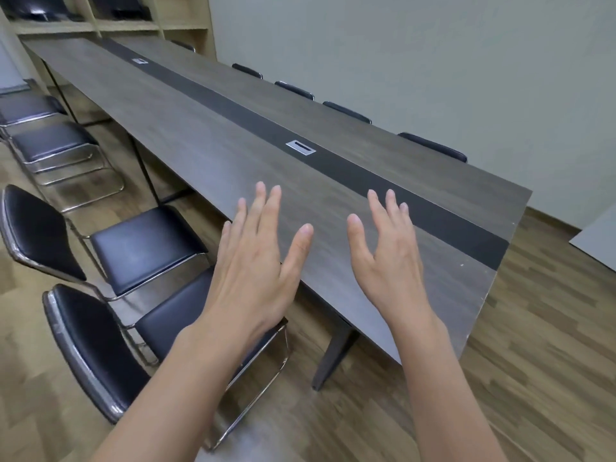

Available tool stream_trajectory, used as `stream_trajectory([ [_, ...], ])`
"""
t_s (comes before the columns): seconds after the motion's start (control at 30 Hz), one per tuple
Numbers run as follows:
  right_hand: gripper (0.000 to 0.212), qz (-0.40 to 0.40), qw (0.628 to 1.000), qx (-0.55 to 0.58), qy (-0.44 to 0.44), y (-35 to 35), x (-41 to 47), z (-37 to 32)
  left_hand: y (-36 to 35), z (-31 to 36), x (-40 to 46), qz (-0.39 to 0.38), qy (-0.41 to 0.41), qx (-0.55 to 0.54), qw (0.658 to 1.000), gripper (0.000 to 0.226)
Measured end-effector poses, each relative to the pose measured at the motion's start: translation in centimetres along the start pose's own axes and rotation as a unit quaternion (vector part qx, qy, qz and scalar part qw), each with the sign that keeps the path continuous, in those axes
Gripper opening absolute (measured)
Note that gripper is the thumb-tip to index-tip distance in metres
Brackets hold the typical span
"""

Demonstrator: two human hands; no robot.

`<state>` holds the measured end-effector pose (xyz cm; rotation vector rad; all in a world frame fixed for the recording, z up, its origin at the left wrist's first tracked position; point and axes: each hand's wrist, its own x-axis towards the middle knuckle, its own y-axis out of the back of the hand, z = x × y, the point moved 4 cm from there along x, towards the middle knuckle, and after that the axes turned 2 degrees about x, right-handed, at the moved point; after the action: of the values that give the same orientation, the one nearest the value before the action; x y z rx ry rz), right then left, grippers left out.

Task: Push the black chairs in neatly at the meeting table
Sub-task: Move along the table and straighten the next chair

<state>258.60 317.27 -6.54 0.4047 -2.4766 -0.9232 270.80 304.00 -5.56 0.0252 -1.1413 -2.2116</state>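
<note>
A long grey-brown meeting table (206, 135) with a black centre strip runs from the near right to the far left. Black padded chairs with chrome frames stand pulled out along its left side: the nearest chair (93, 355) below my left arm, a second chair (140, 245) just beyond it, and two more chairs (50, 141) further back. My left hand (260, 261) and my right hand (386, 258) hover over the table's near end, fingers spread and straight, holding nothing. Backrest tops of several chairs (433, 146) show along the far side.
Two silver cable ports (300, 147) sit in the black strip. Wooden shelving (100, 25) stands at the far end with dark items in it. A pale wall runs behind the far chairs. Wood-pattern floor (533, 361) lies to the right of the table's near end.
</note>
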Motion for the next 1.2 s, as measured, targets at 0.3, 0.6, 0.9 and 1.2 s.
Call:
stream_trajectory([
  [0.3,0.058,0.054,0.998,-0.024,-0.032,-5.4,-5.7,-8.2,7.8,-7.3,-2.1,-0.031,-0.063,-0.014,0.997,0.072],
  [0.6,0.057,0.074,0.995,-0.03,-0.067,-10.1,-10.3,-13.9,12.6,-13.4,-4.6,-0.063,-0.079,-0.037,0.994,0.072],
  [0.9,0.057,0.075,0.993,-0.028,-0.084,-14.0,-10.3,-17.6,15.7,-18.6,-4.0,-0.077,-0.076,-0.071,0.992,0.069],
  [1.2,0.059,0.083,0.99,-0.021,-0.115,-19.7,-8.0,-19.8,17.7,-24.9,0.2,-0.094,-0.07,-0.075,0.99,0.068],
])
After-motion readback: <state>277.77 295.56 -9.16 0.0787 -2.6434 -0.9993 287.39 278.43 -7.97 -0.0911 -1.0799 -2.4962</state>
